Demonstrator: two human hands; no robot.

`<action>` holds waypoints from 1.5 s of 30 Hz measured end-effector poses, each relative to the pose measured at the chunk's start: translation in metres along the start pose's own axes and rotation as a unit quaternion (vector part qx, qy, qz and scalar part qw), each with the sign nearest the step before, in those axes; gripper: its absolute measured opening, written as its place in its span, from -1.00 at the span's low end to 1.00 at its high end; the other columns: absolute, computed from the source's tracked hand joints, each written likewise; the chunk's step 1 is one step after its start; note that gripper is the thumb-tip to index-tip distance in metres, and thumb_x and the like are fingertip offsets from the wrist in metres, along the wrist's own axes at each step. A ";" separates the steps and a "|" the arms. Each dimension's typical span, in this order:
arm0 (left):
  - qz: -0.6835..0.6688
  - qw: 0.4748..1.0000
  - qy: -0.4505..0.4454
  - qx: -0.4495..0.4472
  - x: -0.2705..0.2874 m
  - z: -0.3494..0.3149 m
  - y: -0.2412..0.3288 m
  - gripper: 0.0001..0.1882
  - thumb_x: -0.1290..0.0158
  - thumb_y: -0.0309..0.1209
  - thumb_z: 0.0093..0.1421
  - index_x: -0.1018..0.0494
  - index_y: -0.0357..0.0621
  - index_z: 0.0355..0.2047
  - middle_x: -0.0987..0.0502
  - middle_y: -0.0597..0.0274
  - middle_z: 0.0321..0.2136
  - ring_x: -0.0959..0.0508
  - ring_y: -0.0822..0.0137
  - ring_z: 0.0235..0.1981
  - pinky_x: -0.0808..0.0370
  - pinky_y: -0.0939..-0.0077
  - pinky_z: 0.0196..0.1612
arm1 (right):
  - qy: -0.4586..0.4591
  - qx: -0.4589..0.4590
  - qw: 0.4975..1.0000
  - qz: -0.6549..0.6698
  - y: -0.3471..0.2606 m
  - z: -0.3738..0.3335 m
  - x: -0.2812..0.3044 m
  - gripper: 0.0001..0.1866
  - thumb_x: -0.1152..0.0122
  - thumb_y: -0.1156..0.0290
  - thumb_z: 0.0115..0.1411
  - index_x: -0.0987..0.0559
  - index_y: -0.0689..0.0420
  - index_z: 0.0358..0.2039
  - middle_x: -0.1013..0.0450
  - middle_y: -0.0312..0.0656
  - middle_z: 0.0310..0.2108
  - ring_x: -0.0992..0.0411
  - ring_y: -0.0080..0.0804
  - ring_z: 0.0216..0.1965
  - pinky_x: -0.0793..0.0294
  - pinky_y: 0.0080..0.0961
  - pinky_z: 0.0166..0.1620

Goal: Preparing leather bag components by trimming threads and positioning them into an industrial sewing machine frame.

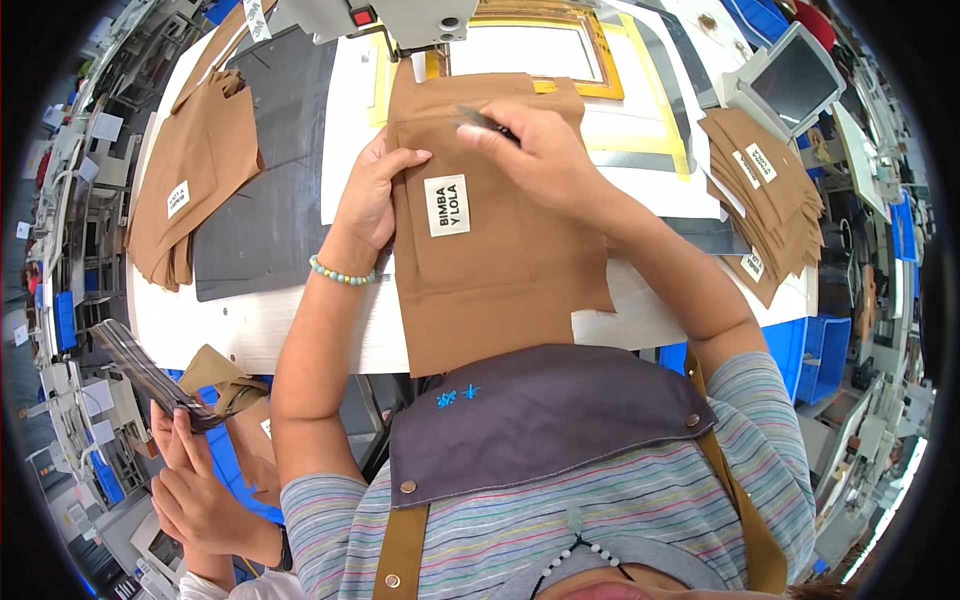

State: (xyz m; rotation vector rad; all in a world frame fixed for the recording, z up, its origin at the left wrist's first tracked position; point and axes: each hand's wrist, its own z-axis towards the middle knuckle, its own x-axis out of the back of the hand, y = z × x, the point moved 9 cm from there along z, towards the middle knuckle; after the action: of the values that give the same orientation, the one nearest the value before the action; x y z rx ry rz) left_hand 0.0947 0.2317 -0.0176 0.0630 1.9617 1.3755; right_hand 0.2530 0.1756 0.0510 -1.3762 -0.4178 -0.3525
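Note:
A brown fabric panel with a stitched outline hangs over the near table edge toward my apron. A white printed label is on its left half. My left hand is closed on the panel's left edge, thumb on top and fingers underneath. Over the panel's upper part, my right hand grips small dark thread snips, blades pointing left. The snips' tips are close above the fabric; whether they touch it I cannot tell.
A sewing machine head overhangs the panel's far end. Behind lies a yellow-edged template frame. Brown labelled pieces lie in stacks at left and right, near a screen. At lower left, another person's hand holds a striped strip.

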 end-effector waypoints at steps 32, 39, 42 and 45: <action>0.027 0.998 0.031 -0.052 -0.025 -0.013 0.001 -0.58 -0.09 -0.49 0.41 -0.39 -0.26 0.25 -0.62 0.15 0.07 -0.62 0.40 0.03 -0.58 0.44 0.10 | 0.086 0.042 0.995 -0.019 0.014 -0.008 -0.008 -0.62 -0.21 0.15 0.42 -0.54 0.25 -0.35 -0.45 -0.03 -0.54 -0.43 -0.08 -0.48 -0.40 -0.18 -0.36; -0.002 0.997 0.034 -0.068 -0.022 -0.011 0.004 -0.61 -0.06 -0.41 0.46 -0.41 -0.28 0.24 -0.63 0.14 0.06 -0.64 0.42 0.00 -0.59 0.46 0.08 | 0.088 0.039 0.995 -0.033 0.016 -0.006 -0.008 -0.61 -0.22 0.14 0.42 -0.51 0.24 -0.38 -0.43 -0.03 -0.56 -0.42 -0.09 -0.51 -0.39 -0.18 -0.37; 0.012 0.998 0.040 -0.052 -0.020 -0.011 -0.002 -0.64 -0.02 -0.38 0.50 -0.44 -0.27 0.21 -0.64 0.16 0.05 -0.65 0.42 -0.03 -0.58 0.48 0.08 | 0.098 0.043 0.994 -0.022 0.012 -0.009 -0.007 -0.60 -0.22 0.13 0.42 -0.51 0.24 -0.38 -0.43 -0.03 -0.56 -0.41 -0.09 -0.51 -0.38 -0.19 -0.38; -0.014 0.999 0.032 -0.038 -0.029 -0.013 -0.010 -0.65 0.04 -0.32 0.54 -0.46 -0.25 0.20 -0.63 0.18 0.05 -0.63 0.42 0.00 -0.57 0.48 0.10 | 0.110 0.073 0.991 -0.021 0.011 -0.010 -0.014 -0.65 -0.23 0.20 0.44 -0.50 0.25 -0.33 -0.35 -0.09 -0.57 -0.32 -0.27 -0.54 -0.32 -0.31 -0.43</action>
State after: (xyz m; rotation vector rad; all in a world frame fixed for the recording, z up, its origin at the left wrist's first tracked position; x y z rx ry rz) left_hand 0.1119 0.2044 -0.0080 -0.0440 1.9522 1.4489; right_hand 0.2468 0.1676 0.0330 -1.1725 -0.2846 -0.4945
